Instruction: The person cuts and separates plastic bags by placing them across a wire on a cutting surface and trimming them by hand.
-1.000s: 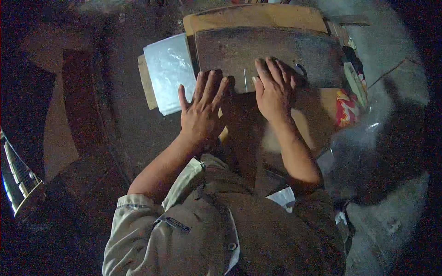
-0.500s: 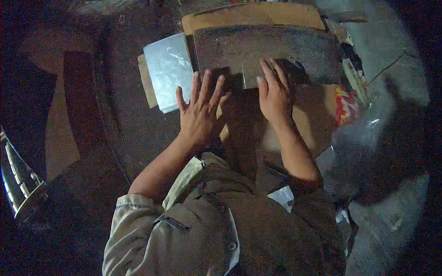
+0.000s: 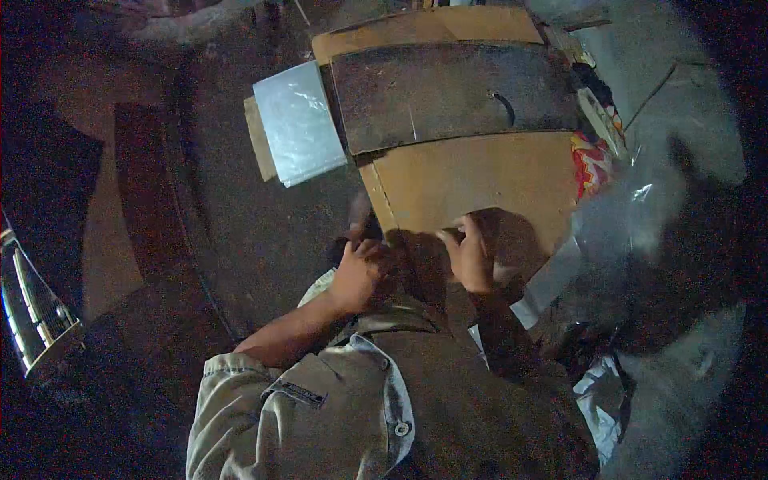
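My left hand is near my body, at the near left edge of a cardboard sheet. Its fingers are curled; whatever they hold, if anything, is lost in shadow. Over the sheet's near part is my right hand, thumb and forefinger bent close in a pinch, with nothing I can make out between them. Farther off, a dark flat board lies across the cardboard, a dark curved piece on its right part. A stack of clear plastic sheets sits left of the board.
A red and yellow packet lies at the cardboard's right edge. Beyond it, crumpled clear plastic spreads to the right. Another cardboard strip shows behind the board. A lit, slatted object stands at far left.
Both hands have pulled back from the dark board toward my body, and their spread fingers have curled. More of the cardboard and board now shows.
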### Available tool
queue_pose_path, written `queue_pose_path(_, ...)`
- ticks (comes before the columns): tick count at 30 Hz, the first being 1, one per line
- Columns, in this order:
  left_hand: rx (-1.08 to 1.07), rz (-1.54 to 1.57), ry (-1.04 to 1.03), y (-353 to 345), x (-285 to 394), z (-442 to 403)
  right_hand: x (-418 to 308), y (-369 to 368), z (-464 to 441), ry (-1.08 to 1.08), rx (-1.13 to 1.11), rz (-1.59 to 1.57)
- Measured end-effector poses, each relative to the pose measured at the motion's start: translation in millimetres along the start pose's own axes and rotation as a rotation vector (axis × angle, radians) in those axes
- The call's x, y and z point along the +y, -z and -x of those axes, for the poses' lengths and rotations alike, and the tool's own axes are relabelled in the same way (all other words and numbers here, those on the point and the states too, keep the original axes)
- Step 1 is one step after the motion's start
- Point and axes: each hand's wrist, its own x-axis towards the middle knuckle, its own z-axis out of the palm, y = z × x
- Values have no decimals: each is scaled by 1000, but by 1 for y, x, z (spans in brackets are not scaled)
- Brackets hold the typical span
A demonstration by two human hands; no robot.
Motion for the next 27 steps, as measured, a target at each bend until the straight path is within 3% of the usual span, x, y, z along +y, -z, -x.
queue_pose_path(2,31,44,-9,-2,1,2,21,-8,-3,72,-5,-13)
queue_pose_path(4,-198,268,86,2,3,2,17,-3,-6,-56,-101,5)
queue_pose_path(5,-193,261,84,4,6,2,17,-2,-8,-51,-94,1)
queue_pose_path(7,72,289,96,12,16,1,19,-3,-9,-28,-101,-44)
queue_pose_path(8,75,285,94,14,17,1,17,-4,-7,-24,-98,-45)
queue_pose_path(10,88,298,74,17,18,1,12,-10,-3,107,162,-27)
queue_pose_path(14,147,257,32,2,16,3,26,-21,0,151,126,-138)
queue_pose_path(16,110,237,20,-1,15,4,33,-23,-1,135,0,-9)
queue_pose_path(19,56,390,117,6,21,2,30,-24,-1,112,2,2)
queue_pose_path(22,123,400,86,17,25,2,14,-23,4,87,74,-144)
queue_pose_path(27,89,462,52,20,20,1,3,-20,12,180,143,-23)
